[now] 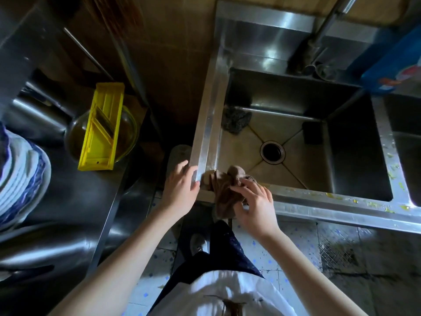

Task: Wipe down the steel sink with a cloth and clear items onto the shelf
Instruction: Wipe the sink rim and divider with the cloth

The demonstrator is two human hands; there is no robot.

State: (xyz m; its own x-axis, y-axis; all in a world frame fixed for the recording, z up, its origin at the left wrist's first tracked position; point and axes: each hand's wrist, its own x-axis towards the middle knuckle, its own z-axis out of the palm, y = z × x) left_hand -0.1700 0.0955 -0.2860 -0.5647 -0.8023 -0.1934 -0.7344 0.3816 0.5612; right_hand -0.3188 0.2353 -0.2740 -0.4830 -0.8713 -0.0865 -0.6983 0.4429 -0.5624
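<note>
A steel sink fills the right half of the view, with a round drain in its basin. A brown cloth is draped over the sink's near left corner. My right hand lies on the cloth with its fingers curled onto it. My left hand rests with straight fingers against the outer left corner of the rim, beside the cloth. A dark scouring pad sits in the basin's far left corner, and a black block stands against the right wall.
A yellow slicer lies across a glass bowl on the steel counter at left. Blue-and-white plates are stacked at the far left. A blue packet stands by the tap. Yellow scraps dot the sink's front rim.
</note>
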